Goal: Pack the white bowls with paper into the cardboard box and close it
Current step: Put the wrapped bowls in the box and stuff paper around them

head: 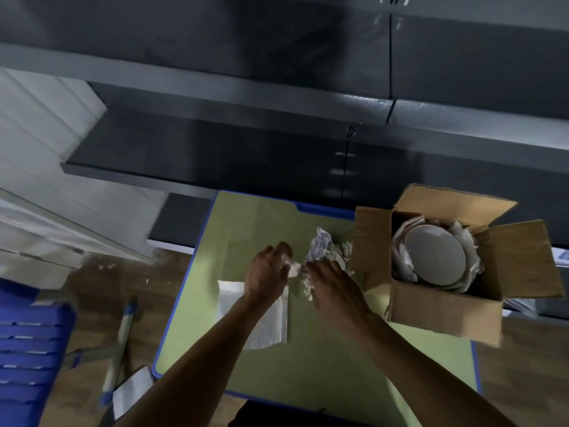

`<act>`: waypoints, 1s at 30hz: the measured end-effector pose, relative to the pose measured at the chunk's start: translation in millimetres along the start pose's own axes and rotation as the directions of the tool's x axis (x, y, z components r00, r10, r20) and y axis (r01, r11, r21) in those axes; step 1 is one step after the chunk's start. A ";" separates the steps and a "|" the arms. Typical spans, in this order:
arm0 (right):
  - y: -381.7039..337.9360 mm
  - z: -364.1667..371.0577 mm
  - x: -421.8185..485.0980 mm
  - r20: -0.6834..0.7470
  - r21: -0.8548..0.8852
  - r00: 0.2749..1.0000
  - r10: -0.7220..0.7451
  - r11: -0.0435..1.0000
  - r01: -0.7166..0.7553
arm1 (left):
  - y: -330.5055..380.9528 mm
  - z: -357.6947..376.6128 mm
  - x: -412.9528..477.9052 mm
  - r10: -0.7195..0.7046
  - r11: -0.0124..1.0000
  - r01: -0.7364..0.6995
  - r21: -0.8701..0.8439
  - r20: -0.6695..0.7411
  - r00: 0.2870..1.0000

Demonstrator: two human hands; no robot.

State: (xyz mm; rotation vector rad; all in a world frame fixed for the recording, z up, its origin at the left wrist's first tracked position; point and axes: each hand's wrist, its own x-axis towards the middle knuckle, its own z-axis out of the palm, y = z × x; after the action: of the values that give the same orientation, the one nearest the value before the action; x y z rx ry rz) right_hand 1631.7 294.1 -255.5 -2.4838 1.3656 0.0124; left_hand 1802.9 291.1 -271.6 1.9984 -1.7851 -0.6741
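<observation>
Green table [308, 365] – blue-edged, wood floor [92, 288], dark shelves [246, 97]

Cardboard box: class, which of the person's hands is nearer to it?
Right. The right hand lies just left of the cardboard box, beside the crumpled paper. The left hand is farther left, on the far side of that paper, at the white sheet.

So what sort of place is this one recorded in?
Probably a storeroom or packing area: dark metal shelves run behind the green table, blue crates are stacked at the left, and an open cardboard box holds a white bowl.
</observation>
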 end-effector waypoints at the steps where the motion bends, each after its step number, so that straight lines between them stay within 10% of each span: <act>1: -0.9 -1.5 0.6 -0.013 0.022 1.000 0.024 0.999 -0.024 | 1.0 -4.0 0.9 0.015 0.998 -0.016 -0.054 -0.024 1.000; 19: 25.7 -117.4 -17.0 -0.359 0.308 0.905 0.228 0.944 -0.116 | 117.1 -52.7 14.5 0.235 0.830 -0.261 -0.493 -0.116 0.965; 30: 114.0 -144.0 -60.9 -0.386 0.282 0.764 0.517 0.855 -0.436 | 186.1 4.5 29.4 0.466 0.883 -0.466 -0.051 -0.011 0.885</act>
State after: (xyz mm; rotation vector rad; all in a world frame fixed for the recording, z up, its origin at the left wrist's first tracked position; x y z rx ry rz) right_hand 1484.3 248.5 -138.6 -1.9885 2.0628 -0.5837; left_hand 1651.7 239.1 -171.9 1.4421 -2.1153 -0.5548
